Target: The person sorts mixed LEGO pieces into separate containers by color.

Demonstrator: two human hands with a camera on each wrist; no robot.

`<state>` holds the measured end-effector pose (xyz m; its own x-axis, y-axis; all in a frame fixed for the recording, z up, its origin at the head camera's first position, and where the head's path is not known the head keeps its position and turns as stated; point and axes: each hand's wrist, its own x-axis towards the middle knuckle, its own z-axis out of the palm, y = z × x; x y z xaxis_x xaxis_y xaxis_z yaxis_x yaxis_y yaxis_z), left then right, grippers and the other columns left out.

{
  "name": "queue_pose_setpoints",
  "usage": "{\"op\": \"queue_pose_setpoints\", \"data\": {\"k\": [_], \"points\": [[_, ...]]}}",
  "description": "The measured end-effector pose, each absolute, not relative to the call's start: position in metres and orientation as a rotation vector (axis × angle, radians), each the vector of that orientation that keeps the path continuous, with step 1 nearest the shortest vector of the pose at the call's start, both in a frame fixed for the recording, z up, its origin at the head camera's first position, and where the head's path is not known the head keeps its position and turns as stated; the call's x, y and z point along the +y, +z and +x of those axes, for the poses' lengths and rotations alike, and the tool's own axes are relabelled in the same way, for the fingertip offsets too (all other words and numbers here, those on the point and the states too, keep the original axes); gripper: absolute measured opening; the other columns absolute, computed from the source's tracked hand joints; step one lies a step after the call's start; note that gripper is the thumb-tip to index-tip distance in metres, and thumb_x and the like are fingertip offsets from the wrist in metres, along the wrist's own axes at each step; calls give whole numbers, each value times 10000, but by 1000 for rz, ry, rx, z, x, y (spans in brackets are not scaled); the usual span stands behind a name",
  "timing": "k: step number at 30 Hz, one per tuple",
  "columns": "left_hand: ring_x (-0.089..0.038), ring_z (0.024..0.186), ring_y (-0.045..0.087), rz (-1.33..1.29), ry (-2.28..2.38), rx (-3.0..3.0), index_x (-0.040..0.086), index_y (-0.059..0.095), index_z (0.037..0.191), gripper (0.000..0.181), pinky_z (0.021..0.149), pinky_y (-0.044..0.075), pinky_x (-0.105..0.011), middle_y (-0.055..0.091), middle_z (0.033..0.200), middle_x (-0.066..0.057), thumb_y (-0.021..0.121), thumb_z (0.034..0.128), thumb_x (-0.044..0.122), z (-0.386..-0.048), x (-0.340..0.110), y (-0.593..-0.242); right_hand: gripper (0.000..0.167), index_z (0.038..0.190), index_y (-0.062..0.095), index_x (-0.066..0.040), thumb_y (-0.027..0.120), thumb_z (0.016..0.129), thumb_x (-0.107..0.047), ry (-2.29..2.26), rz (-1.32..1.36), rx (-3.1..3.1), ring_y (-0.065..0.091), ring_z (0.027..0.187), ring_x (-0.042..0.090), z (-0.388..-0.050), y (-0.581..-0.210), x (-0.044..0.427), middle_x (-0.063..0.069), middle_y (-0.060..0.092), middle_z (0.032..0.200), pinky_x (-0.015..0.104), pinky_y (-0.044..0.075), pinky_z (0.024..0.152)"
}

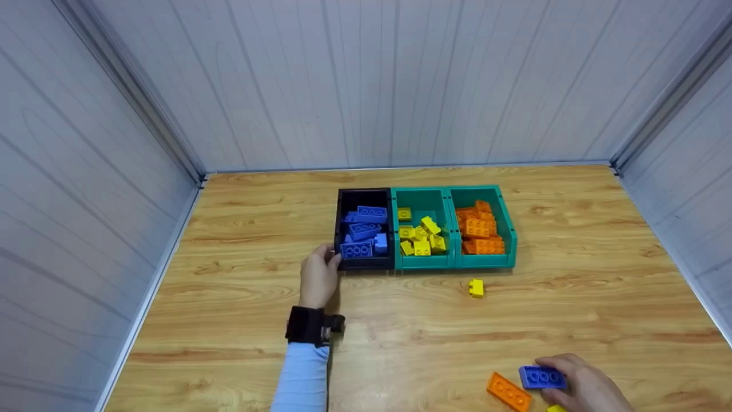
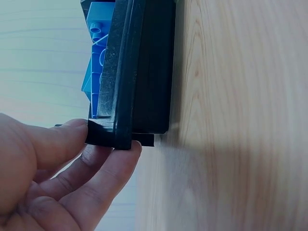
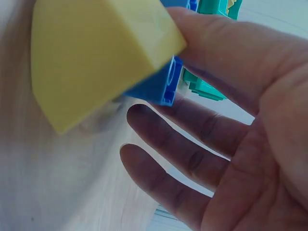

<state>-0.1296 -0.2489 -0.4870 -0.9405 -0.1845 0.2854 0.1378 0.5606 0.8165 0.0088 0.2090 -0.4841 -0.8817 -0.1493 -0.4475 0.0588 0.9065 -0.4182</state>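
Observation:
My left hand (image 1: 318,279) pinches the near left corner of a black bin (image 2: 122,86), thumb on the inner side of the rim and fingers below it. Several blue bricks (image 1: 365,231) lie in that bin. At the lower right, my right hand (image 1: 586,383) holds a long blue brick (image 1: 542,377) between thumb and fingers, its hollow side showing. In the right wrist view a yellow brick (image 3: 101,62) covers part of the blue one; whether the hand touches it I cannot tell. Left of the blue brick lies a long orange brick (image 1: 509,392), hollow side up.
Two green bins adjoin the black one: the middle bin (image 1: 423,262) has several yellow bricks (image 1: 422,248), the right bin (image 1: 486,261) several orange bricks (image 1: 477,227). A small yellow brick (image 1: 476,288) lies on the wooden table (image 1: 240,320) before them. Pale walls (image 1: 366,86) enclose the table.

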Motion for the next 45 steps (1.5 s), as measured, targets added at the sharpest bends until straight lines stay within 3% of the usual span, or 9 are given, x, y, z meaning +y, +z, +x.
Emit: {"op": "queue_pose_setpoints", "data": {"k": [17, 24, 28, 37, 45], "points": [[-245, 765, 645, 70, -1321, -2469, -44, 690, 1103, 189, 726, 530, -405, 685, 840, -107, 664, 919, -9, -129, -252, -489, 553, 1293, 614, -70, 794, 834, -321, -492, -43, 2579, 619, 1002, 248, -3, -474, 199, 65, 623, 1139, 529, 499, 849], [-263, 800, 664, 65, -1315, -2479, -63, 678, 1114, 194, 740, 540, -407, 697, 873, -130, 651, 927, -18, -129, -252, -490, 451, 1230, 658, -44, 809, 824, -171, -553, -396, 2862, 663, 945, 287, -17, -440, 188, 109, 672, 1086, 485, 550, 782], [-268, 822, 675, 60, -1307, -2484, -60, 677, 1122, 196, 749, 544, -406, 704, 897, -140, 648, 935, -7, -128, -251, -490, 438, 1209, 672, -30, 817, 808, -132, -611, -644, 3014, 671, 891, 281, -39, -418, 173, 140, 688, 1067, 461, 563, 732], [-259, 771, 665, 32, -1305, -2467, -59, 681, 1115, 194, 708, 537, -402, 698, 861, -134, 651, 928, -19, -130, -251, -487, 413, 1249, 662, -45, 770, 880, -195, -713, -970, 2928, 653, 962, 267, -115, -382, 107, 121, 691, 1114, 462, 547, 804], [-230, 779, 664, 82, -1335, -2492, -47, 680, 1131, 202, 715, 540, -380, 700, 879, -117, 648, 935, -9, -130, -247, -486, 415, 1324, 625, -84, 706, 938, -211, -662, -1008, 2791, 606, 1062, 256, -182, -372, 27, 101, 656, 1204, 435, 513, 903]]}}
